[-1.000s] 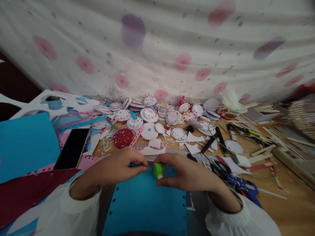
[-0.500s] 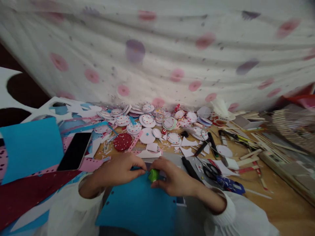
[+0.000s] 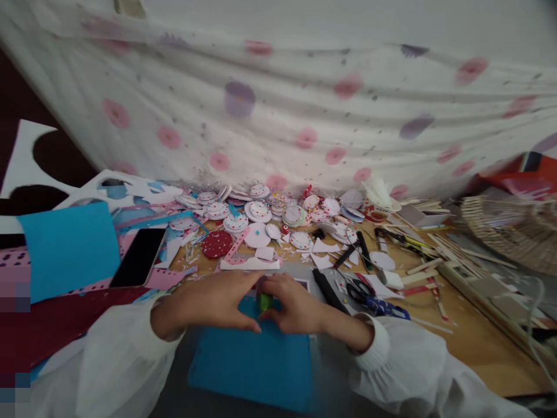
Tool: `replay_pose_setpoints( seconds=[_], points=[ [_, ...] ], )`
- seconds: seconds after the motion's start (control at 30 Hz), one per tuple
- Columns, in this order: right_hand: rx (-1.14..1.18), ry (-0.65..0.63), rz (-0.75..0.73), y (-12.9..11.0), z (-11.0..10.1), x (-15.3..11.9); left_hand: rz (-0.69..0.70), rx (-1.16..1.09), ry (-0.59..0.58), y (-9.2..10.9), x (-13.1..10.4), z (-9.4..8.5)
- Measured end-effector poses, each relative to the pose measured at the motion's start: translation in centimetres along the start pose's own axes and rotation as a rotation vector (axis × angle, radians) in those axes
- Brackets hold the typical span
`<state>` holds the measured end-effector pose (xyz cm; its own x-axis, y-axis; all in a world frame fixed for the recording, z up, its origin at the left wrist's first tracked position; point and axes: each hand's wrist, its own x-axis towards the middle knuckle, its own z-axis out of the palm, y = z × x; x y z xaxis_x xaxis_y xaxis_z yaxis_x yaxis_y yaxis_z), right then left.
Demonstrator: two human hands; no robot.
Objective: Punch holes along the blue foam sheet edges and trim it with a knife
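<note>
A blue foam or paper sheet (image 3: 256, 371) lies in front of me on a grey mat. My right hand (image 3: 296, 303) grips a small green craft punch (image 3: 265, 301) at the sheet's far edge, fingers over its top and thumb low on its near side. Close on the left, my left hand (image 3: 213, 302) curves toward the punch, its thumb spread away from the fingers. Its fingertips meet the right hand's fingers; whether they touch the punch or the sheet's edge is hidden.
Stacks of decorated paper discs (image 3: 257, 212) line the back by the curtain. A phone (image 3: 138, 257) lies left on paper scraps, beside a blue sheet (image 3: 69, 249). Scissors (image 3: 360, 288), a blue glue gun (image 3: 387, 307) and wooden sticks (image 3: 422, 270) lie right.
My left hand has gone from a pinch at the sheet's edge to a spread thumb and fingers beside the punch. The blue sheet has turned somewhat. My view has shifted slightly.
</note>
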<state>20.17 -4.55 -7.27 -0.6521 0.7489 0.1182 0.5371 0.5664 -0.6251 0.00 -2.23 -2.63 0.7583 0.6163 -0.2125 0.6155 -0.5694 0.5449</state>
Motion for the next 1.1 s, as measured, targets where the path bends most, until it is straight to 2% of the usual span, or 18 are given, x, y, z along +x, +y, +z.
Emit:
replay_pose_setpoints(
  seconds=[0.13, 0.27, 0.4, 0.67, 0.83, 0.93, 1.1],
  points=[
    [-0.014, 0.022, 0.0, -0.3, 0.5, 0.2, 0.0, 0.052, 0.016, 1.5, 1.0, 0.7],
    [-0.066, -0.018, 0.065, -0.3, 1.2, 0.1, -0.039, 0.174, 0.018, 1.4, 1.3, 1.7],
    [-0.069, -0.04, 0.055, -0.2, 1.6, 0.4, -0.087, 0.225, 0.016, 1.1, 1.0, 2.1],
    [-0.081, -0.096, 0.027, -0.3, 0.6, 0.1, -0.079, 0.055, -0.074, 0.3, 0.1, 0.9],
    [-0.09, -0.115, 0.054, 0.4, -0.2, -1.1, -0.123, -0.046, -0.008, -1.1, -0.2, 1.3],
    [-0.08, -0.093, 0.037, 0.7, -0.2, -1.2, -0.103, -0.071, 0.019, -1.7, -0.2, 1.7],
    [-0.16, -0.085, 0.029, 0.5, -0.2, -0.7, -0.075, -0.034, 0.025, -1.7, -0.2, 1.6]
  ],
)
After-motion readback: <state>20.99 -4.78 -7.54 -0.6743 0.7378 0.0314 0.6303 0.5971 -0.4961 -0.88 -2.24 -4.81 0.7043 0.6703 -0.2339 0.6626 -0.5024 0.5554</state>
